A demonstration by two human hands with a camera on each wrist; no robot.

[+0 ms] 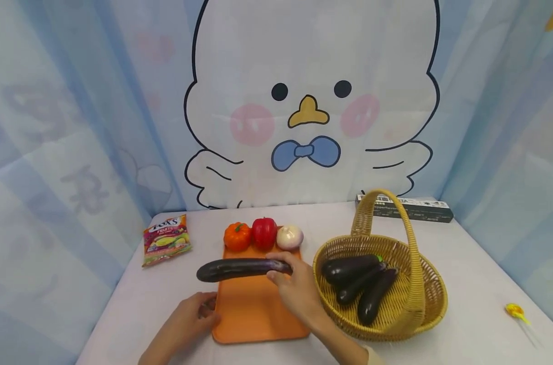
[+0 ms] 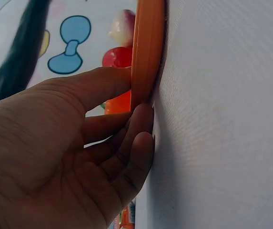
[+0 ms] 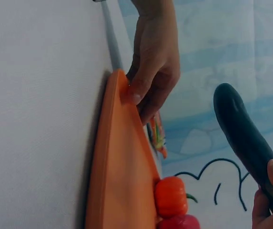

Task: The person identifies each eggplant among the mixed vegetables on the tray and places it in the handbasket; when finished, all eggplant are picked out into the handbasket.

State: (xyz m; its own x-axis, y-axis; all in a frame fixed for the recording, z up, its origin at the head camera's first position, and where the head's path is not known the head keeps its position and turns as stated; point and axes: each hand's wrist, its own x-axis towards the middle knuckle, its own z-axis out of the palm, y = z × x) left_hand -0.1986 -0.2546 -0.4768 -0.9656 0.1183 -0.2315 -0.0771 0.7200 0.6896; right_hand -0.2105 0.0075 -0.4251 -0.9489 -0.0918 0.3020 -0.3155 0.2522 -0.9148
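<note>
My right hand (image 1: pixel 299 289) grips a long dark eggplant (image 1: pixel 240 268) by its stem end. The eggplant is held level above the orange tray (image 1: pixel 258 309), its rounded end pointing left. At the tray's left edge, my left hand (image 1: pixel 187 319) pinches the rim, thumb on the inside and fingers along the outside, as the left wrist view (image 2: pixel 69 157) shows. On the far end of the tray sit an orange bell pepper (image 1: pixel 237 236), a red bell pepper (image 1: pixel 264 233) and a white-purple onion (image 1: pixel 289 237) in a row.
Right of the tray stands a wicker basket (image 1: pixel 433 284) with a tall handle, holding several eggplants (image 1: pixel 376 296). A Fox's candy bag (image 1: pixel 167 240) lies at the back left. A dark long box (image 1: pixel 422 209) lies behind the basket; a yellow lollipop (image 1: pixel 515 311) is far right.
</note>
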